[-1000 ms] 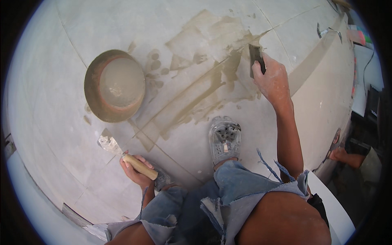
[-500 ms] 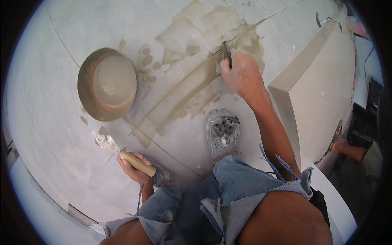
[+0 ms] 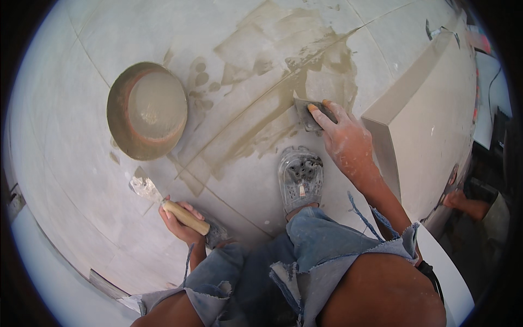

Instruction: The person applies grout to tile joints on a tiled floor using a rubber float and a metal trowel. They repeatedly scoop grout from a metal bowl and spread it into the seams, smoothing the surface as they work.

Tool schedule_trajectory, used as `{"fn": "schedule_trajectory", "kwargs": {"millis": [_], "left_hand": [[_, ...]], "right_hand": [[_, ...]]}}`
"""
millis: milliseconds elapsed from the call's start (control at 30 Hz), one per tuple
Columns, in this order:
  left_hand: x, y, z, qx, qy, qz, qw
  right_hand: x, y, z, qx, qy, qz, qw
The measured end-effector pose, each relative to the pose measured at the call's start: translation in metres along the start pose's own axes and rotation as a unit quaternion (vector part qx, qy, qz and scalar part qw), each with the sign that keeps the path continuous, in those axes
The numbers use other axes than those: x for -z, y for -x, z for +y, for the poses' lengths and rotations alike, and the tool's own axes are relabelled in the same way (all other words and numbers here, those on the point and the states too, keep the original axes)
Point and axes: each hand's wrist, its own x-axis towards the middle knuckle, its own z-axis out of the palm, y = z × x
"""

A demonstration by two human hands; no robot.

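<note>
My left hand [image 3: 182,223] is closed round the wooden handle of a putty knife [image 3: 146,187], its metal blade smeared with pale paste and angled toward the bowl. In my right hand [image 3: 348,143] is a dark, flat, squarish grout spreader [image 3: 308,113], pressed near the tiled floor at the lower side of a wet smear. Wet grey-brown grout [image 3: 250,133] lies in streaks along and beside a diagonal tile joint. To the left stands a round bowl [image 3: 117,122] with grey-brown grout mix [image 3: 160,103] inside.
My grey clog [image 3: 300,180] stands between the smear and my knee; the other foot is partly hidden behind my left hand. A beige box-like block [image 3: 419,122] rises at the right. Beyond it show another person's foot [image 3: 463,203] and a dark cable [image 3: 493,82].
My right hand has drawn the spreader down toward my foot and turned it flatter. The joint it covered now shows. My left hand keeps its hold on the putty knife.
</note>
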Motion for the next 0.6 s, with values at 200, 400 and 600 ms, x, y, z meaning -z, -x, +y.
{"fn": "schedule_trajectory", "kwargs": {"millis": [200,400,600], "left_hand": [[0.001,-0.001,-0.003,0.003,-0.006,0.0,1.0],[0.002,-0.002,-0.003,-0.004,-0.005,-0.003,1.0],[-0.004,0.0,0.002,0.004,-0.002,0.008,1.0]], "right_hand": [[-0.025,-0.001,0.007,-0.007,0.036,0.042,0.998],[-0.034,-0.045,0.02,-0.006,0.011,0.137,0.991],[-0.017,-0.03,0.011,0.023,0.005,0.128,0.991]]}}
